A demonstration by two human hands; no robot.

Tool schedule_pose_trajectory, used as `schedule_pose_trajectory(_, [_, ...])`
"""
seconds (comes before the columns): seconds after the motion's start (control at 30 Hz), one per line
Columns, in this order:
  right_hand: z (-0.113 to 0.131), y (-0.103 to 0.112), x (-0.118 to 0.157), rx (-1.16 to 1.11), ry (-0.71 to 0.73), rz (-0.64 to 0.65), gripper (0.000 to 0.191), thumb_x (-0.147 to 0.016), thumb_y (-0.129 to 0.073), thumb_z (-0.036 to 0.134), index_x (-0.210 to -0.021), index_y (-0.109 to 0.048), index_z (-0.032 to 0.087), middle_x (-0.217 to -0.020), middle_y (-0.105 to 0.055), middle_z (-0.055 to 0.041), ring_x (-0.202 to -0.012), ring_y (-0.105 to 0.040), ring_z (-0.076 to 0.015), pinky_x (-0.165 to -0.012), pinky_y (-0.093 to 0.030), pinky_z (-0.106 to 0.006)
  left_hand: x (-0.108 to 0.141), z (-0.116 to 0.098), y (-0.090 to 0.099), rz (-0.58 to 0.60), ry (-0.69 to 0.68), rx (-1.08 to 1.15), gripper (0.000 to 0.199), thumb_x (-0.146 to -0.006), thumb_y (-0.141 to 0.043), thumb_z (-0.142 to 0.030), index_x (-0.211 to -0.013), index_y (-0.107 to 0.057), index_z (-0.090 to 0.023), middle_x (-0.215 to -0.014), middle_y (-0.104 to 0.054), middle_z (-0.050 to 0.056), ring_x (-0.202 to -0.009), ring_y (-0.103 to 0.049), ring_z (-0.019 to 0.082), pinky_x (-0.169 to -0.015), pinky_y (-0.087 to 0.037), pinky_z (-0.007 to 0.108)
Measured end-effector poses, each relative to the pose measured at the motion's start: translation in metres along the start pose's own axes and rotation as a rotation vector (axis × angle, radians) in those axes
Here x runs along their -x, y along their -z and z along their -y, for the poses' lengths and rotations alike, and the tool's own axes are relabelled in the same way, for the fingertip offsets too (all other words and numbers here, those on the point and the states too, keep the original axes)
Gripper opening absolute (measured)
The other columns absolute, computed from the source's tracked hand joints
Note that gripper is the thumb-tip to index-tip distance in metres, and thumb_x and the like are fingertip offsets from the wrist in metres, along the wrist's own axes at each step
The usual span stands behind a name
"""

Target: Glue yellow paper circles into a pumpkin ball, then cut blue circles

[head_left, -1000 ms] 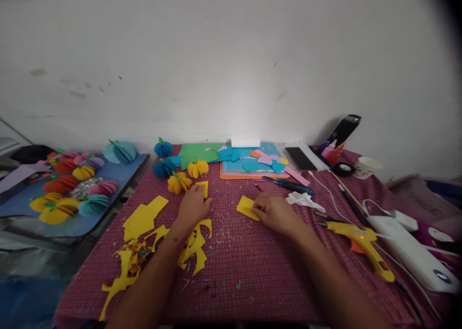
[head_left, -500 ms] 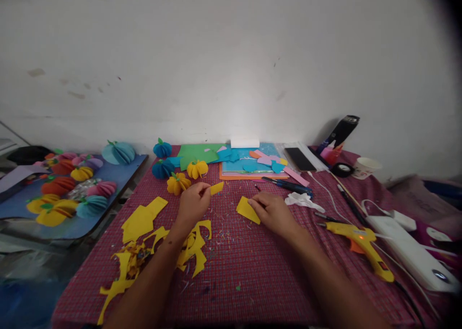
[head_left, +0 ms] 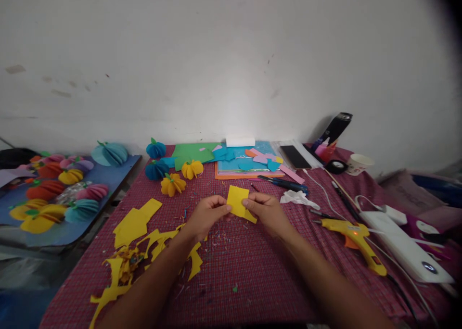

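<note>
Over the middle of the table, my left hand pinches the left edge of a yellow paper piece. My right hand grips the right side, its thumb on the front. A second yellow edge shows below the right thumb, so the pieces overlap. Left of my left hand lie flat yellow paper sheets, with curved yellow offcuts in front of them, partly under my left forearm. Two yellow paper pumpkins stand beyond the left hand, beside two dark blue ones.
At the right lie a yellow glue gun, a white power strip and cords. Paper sheets, a phone, a blue cutter and a crumpled tissue lie behind. Finished paper pumpkins fill a blue board at left.
My hands have come together, and the two yellow pieces held apart before now overlap between them. The view has shifted slightly to the right.
</note>
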State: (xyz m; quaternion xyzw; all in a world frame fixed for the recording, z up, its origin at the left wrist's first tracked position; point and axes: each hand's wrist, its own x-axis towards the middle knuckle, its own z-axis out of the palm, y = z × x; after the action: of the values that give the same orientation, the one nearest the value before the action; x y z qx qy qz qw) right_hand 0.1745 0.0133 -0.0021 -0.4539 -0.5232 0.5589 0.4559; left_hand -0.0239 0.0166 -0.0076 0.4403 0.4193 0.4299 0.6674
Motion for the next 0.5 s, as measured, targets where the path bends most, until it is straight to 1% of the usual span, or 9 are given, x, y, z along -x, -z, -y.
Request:
schedule_pose_trajectory(0.07, [-0.0011, 0.001, -0.0005, -0.013, -0.005, 0.0, 0.038, -0.073, -0.077, 0.05, -0.066, -0.057, 0.019, -0.057, -0.049, 0.0051, -0.05, -0.039, -0.0089, -0.047, -0.027, -0.024, 0.0001, 0.001, -0.0003, 0.048, 0.023, -0.053, 0.033, -0.066, -0.085, -0.039, -0.074, -0.064, -0.014, -0.072, -0.069, 0.004, -0.063, -0.064, 0.013, -0.064, -0.049, 0.025])
schedule_pose_trajectory(0.13, [-0.0036, 0.0023, -0.0014, 0.012, -0.001, 0.006, 0.037, -0.073, -0.077, 0.049, -0.066, -0.055, 0.019, -0.06, -0.053, 0.004, -0.051, -0.042, -0.0097, -0.049, -0.03, -0.024, 0.0005, 0.0001, -0.0012, 0.066, 0.012, -0.076, 0.035, -0.066, -0.085, -0.04, -0.079, -0.065, -0.014, -0.075, -0.069, 0.004, -0.066, -0.064, 0.014, -0.064, -0.049, 0.025])
schedule_pose_trajectory(0.2, [-0.0066, 0.0033, -0.0024, 0.06, 0.011, 0.007, 0.036, -0.075, -0.075, 0.047, -0.067, -0.055, 0.019, -0.062, -0.055, 0.0032, -0.054, -0.046, -0.0109, -0.051, -0.033, -0.024, 0.0008, -0.0019, -0.0017, 0.017, -0.022, -0.078, 0.039, -0.068, -0.084, -0.041, -0.088, -0.065, -0.015, -0.076, -0.068, 0.003, -0.066, -0.064, 0.013, -0.062, -0.05, 0.024])
schedule_pose_trajectory(0.27, [-0.0086, 0.0032, -0.0029, 0.125, 0.038, 0.012, 0.032, -0.076, -0.074, 0.044, -0.068, -0.054, 0.02, -0.064, -0.055, 0.003, -0.056, -0.048, -0.0119, -0.053, -0.035, -0.025, 0.0013, -0.0038, -0.0011, -0.037, -0.038, -0.067, 0.041, -0.072, -0.081, -0.045, -0.096, -0.062, -0.016, -0.079, -0.067, 0.002, -0.065, -0.064, 0.013, -0.059, -0.05, 0.023])
schedule_pose_trajectory(0.3, [-0.009, 0.0025, -0.0027, 0.163, 0.056, 0.017, 0.03, -0.077, -0.073, 0.042, -0.068, -0.054, 0.02, -0.064, -0.055, 0.0031, -0.057, -0.048, -0.0122, -0.054, -0.036, -0.025, 0.0017, -0.0044, -0.0004, -0.043, -0.032, -0.049, 0.042, -0.075, -0.078, -0.048, -0.098, -0.061, -0.017, -0.08, -0.067, 0.001, -0.064, -0.065, 0.013, -0.058, -0.051, 0.024])
schedule_pose_trajectory(0.4, [-0.0077, -0.0019, -0.0001, 0.286, 0.136, 0.05, 0.023, -0.077, -0.07, 0.033, -0.068, -0.054, 0.02, -0.067, -0.054, 0.0032, -0.062, -0.048, -0.0124, -0.057, -0.038, -0.025, 0.0035, -0.0045, 0.0014, 0.029, 0.037, 0.017, 0.046, -0.083, -0.067, -0.059, -0.103, -0.058, -0.019, -0.082, -0.067, 0.003, -0.066, -0.068, 0.016, -0.057, -0.054, 0.027])
schedule_pose_trajectory(0.5, [-0.0049, -0.006, 0.0033, 0.369, 0.205, 0.088, 0.021, -0.077, -0.069, 0.028, -0.067, -0.053, 0.02, -0.068, -0.053, 0.0031, -0.063, -0.047, -0.0118, -0.058, -0.036, -0.024, 0.005, -0.0035, 0.0017, 0.081, 0.079, 0.018, 0.045, -0.082, -0.07, -0.056, -0.102, -0.059, -0.018, -0.079, -0.068, 0.004, -0.066, -0.068, 0.016, -0.057, -0.054, 0.026])
